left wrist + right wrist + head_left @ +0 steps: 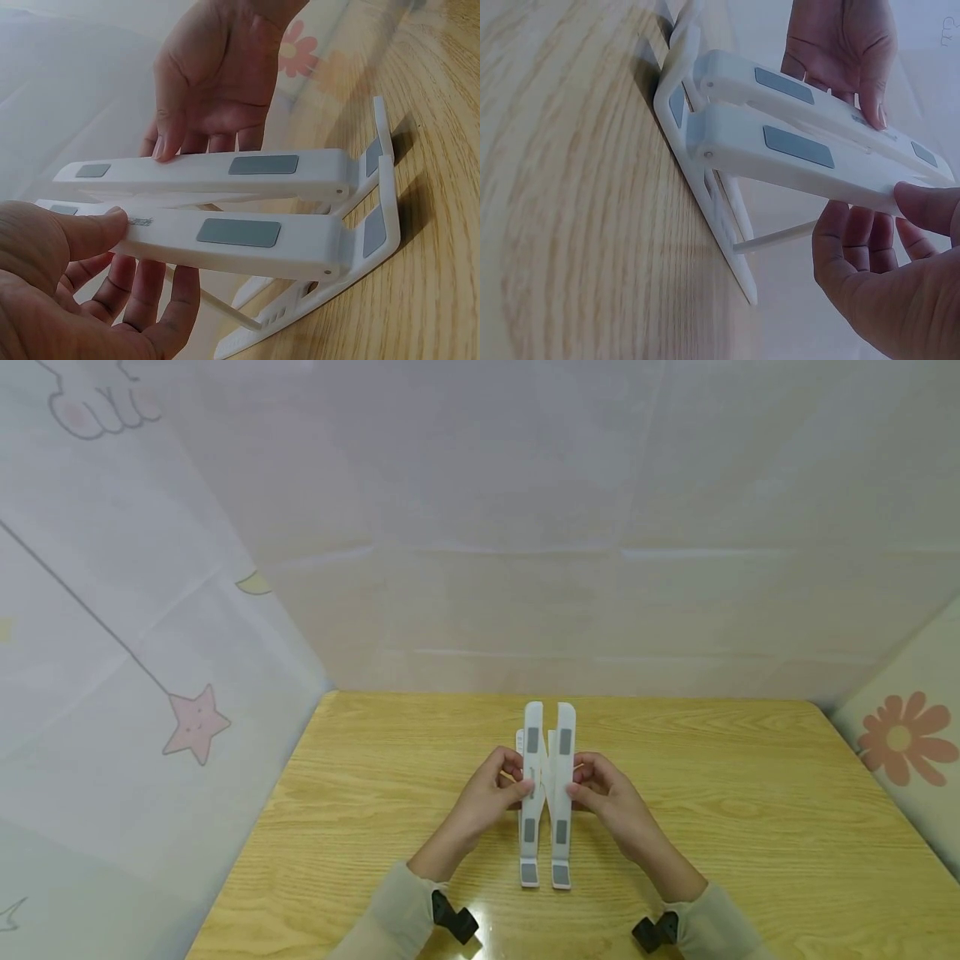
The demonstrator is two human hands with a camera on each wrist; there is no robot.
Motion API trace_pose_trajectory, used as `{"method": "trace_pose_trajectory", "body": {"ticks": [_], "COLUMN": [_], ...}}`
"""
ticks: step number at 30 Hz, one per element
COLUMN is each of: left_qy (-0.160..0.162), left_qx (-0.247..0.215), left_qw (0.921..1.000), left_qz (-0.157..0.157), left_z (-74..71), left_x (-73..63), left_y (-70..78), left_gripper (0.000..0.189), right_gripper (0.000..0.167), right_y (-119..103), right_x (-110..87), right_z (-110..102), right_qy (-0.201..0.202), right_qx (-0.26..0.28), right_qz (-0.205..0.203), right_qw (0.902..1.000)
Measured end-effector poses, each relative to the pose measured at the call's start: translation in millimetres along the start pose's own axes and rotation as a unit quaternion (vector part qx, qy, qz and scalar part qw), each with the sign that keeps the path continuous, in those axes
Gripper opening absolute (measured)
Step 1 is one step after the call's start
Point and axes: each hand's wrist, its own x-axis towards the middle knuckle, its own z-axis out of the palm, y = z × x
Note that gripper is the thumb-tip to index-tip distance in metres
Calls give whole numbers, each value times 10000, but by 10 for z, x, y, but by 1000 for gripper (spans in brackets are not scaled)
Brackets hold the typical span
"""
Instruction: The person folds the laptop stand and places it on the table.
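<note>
A white folding laptop stand stands on the table, its two long arms side by side with a narrow gap between them. Grey pads are set along the top of each arm, and the front ends turn up into lips. My left hand grips the left arm, thumb on top and fingers curled beneath. On the other side, my right hand holds the right arm the same way. Thin struts run from under the arms down to the base rails, which lie along the wood in both wrist views.
The wood-grain table extends to both sides of the stand. A pale cloth backdrop rises behind it, with printed side panels at left and right. Dark wrist-worn devices sit at both sleeve cuffs.
</note>
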Motion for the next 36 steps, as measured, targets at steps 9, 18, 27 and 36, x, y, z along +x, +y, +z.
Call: {"method": "trace_pose_trajectory", "body": {"ticks": [9,18,27,36], "left_qy": [-3,-21,-23,-62], "left_qx": [85,52,1,3], "left_qw": [9999,10000,10000,10000], "left_qz": [-87,-17,-44,11], "left_z": [12,42,57,75], "left_x": [17,14,15,35], "left_y": [-5,14,32,-2], "left_gripper": [25,27,26,26], "right_gripper": [35,35,35,35], "right_y": [7,-10,-4,6], "right_x": [9,4,11,13], "right_z": [15,24,20,18], "right_qy": [-19,50,18,-43], "right_qx": [-11,-47,-33,64], "right_qz": [-21,26,54,-1], "right_qw": [10000,10000,10000,10000]}}
